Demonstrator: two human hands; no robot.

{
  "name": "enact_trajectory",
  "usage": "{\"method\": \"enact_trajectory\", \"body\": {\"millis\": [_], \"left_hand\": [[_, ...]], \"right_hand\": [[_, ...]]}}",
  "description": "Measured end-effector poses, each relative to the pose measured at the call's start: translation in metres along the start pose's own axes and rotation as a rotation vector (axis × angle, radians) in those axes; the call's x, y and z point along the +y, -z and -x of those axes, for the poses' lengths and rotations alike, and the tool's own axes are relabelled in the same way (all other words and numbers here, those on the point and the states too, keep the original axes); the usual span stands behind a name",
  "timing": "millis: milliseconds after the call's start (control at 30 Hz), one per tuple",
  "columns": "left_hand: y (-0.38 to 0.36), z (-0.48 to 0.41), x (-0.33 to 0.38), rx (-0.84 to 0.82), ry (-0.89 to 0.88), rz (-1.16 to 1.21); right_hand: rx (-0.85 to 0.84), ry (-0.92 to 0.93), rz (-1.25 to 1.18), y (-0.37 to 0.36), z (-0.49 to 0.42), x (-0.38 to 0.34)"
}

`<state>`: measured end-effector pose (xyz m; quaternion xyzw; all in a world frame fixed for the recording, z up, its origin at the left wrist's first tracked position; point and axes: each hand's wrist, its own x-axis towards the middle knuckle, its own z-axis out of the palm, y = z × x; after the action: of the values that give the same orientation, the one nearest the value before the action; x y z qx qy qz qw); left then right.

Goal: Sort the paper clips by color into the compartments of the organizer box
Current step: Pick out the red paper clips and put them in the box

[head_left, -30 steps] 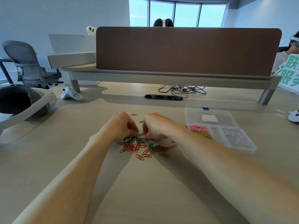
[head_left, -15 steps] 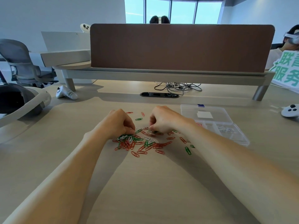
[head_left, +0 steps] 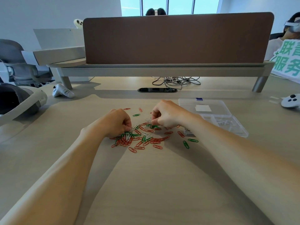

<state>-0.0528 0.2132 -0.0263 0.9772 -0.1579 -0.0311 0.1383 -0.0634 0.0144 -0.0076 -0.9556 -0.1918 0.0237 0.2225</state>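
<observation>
Fingers [head_left: 155, 119] of the right hand [head_left: 167, 115] were curled, thumb and forefinger pinching a white clip [head_left: 148, 120] just above the far edge of the pile [head_left: 142, 138]. Left hand [head_left: 116, 121] also curled, fingertips down in the pile's tangled left clump, apparently nipping a second white clip [head_left: 131, 129]; that grip was partly hidden.

Pile: red, green and white clips mixed on the table [head_left: 146, 184], a few strays around it. Organizer box [head_left: 242, 133] lay open to the right of the pile, behind the right forearm. Pale clips showed in one near compartment; the other compartments were hidden or too faint to read.

Judgement: the step in hand was drawing out the whites. To do it well, lift each clip straight up and shake off any hooked neighbour, since the left clump looked interlocked. Gather several whites per hand before crossing to the box. Release them low in the compartment already holding pale clips, so none bounce over a divider.
</observation>
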Motion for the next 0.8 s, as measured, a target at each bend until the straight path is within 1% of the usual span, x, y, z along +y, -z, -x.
{"method": "enact_trajectory", "body": {"millis": [333,567,667,800], "left_hand": [[-0.003,0.0,-0.006,0.047,-0.014,0.009],[-0.004,0.0,-0.005,0.15,-0.017,0.139],[-0.005,-0.001,-0.006,0.194,-0.055,0.116],[-0.007,-0.004,-0.005,0.165,-0.102,0.047]], "right_hand": [[0.03,0.008,-0.048,-0.002,-0.001,0.004],[0.054,0.021,-0.103,-0.008,0.001,0.01],[0.078,0.02,-0.115,-0.006,0.001,0.012],[0.08,0.025,-0.132,-0.006,0.0,0.012]]}}
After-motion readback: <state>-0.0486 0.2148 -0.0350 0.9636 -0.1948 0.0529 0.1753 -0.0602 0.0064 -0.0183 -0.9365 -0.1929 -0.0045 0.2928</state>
